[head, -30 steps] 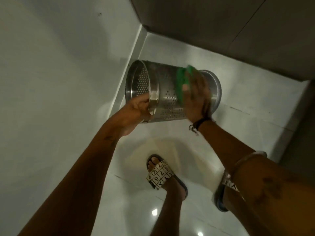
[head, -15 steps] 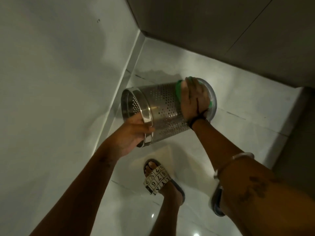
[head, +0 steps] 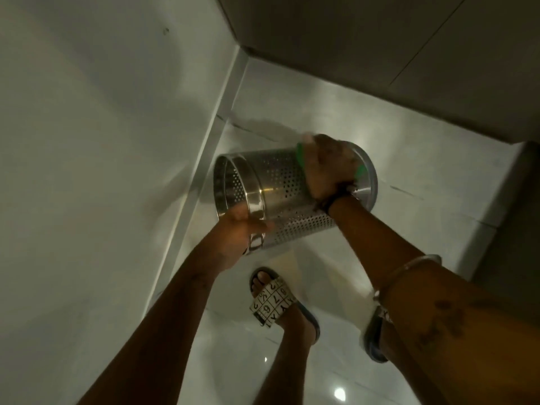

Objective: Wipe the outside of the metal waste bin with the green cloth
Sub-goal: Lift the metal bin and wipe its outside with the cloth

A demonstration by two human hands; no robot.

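A perforated metal waste bin (head: 280,182) is held on its side above the floor, its open mouth to the left and its base to the right. My left hand (head: 236,229) grips the shiny rim band at the mouth. My right hand (head: 327,168) presses the green cloth (head: 300,154) flat against the bin's outer wall near the base. Only thin green edges of the cloth show around my fingers; the rest is hidden under the hand.
A pale wall (head: 102,171) runs close on the left, and a dark panel (head: 380,54) closes the corner behind the bin. The glossy tiled floor (head: 423,176) lies below. My feet in sandals (head: 271,305) stand under the bin.
The bin has dropped lower and tilted, with its base swung to the right. My right hand with the cloth has slid along the wall toward the base.
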